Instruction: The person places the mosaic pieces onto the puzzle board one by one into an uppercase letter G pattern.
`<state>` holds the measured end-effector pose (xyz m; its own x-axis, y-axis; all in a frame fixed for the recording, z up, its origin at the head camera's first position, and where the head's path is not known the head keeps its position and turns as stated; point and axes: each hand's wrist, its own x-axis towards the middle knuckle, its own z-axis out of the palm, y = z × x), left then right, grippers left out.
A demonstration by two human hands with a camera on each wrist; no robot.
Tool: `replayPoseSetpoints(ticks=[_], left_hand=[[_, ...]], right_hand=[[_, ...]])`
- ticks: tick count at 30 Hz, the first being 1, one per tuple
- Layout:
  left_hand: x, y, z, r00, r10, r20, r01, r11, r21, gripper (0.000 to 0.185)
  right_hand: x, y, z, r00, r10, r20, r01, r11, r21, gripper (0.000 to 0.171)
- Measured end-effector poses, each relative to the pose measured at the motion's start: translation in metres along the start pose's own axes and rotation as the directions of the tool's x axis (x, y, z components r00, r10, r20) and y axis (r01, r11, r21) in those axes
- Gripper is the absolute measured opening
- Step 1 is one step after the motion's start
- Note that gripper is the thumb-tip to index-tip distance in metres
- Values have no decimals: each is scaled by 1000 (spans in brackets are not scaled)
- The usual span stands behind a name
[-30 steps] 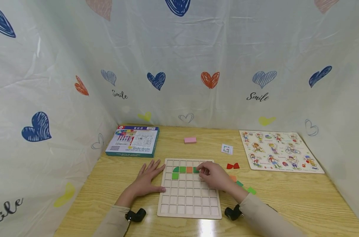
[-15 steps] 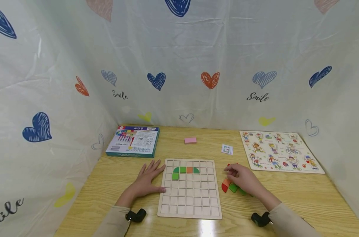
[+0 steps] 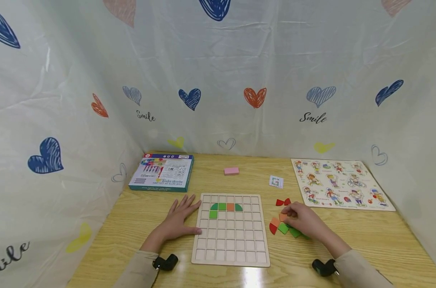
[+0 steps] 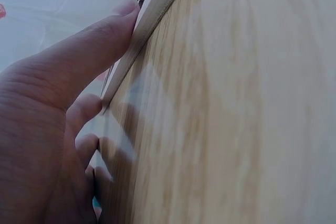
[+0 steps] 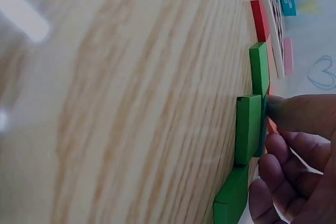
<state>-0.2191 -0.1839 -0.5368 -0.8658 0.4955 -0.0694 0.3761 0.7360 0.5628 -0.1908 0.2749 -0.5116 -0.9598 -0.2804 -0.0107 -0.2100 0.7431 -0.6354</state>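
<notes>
The word "Smile" stands in black script on the heart-printed curtain [image 3: 218, 80]: once at centre left, once at centre right, and partly at the lower left edge. The box [image 3: 162, 172] at left centre bears upside-down print too small to read.

Green pieces [image 3: 296, 233] partly under right hand [image 3: 304, 222]

Head view: from above, facing forward and down over the light wooden table [image 3: 365, 236]. Wrist views: skimming the tabletop at close range, left along the gridded wooden puzzle board [image 4: 157, 3] edge, right beside flat green wooden tiles [image 5: 248, 127]; both shared with head.
</notes>
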Motion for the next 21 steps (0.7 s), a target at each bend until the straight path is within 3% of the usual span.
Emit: replayPoseSetpoints(ticks=[6, 12, 21], left_hand=[[0, 0, 0, 1000, 5, -1, -5, 1000, -6, 100], [1, 0, 0, 1000, 5, -1, -5, 1000, 1, 100], [0, 0, 1, 1000, -3, -1, 3, 1000, -3, 101]], right_hand=[[2, -1, 1, 999, 23, -31, -23, 1000, 9, 11], [2, 3, 2, 997, -10, -70, 9, 1000, -4, 12], [14, -11, 14, 996, -63, -64, 68, 994, 90, 18]])
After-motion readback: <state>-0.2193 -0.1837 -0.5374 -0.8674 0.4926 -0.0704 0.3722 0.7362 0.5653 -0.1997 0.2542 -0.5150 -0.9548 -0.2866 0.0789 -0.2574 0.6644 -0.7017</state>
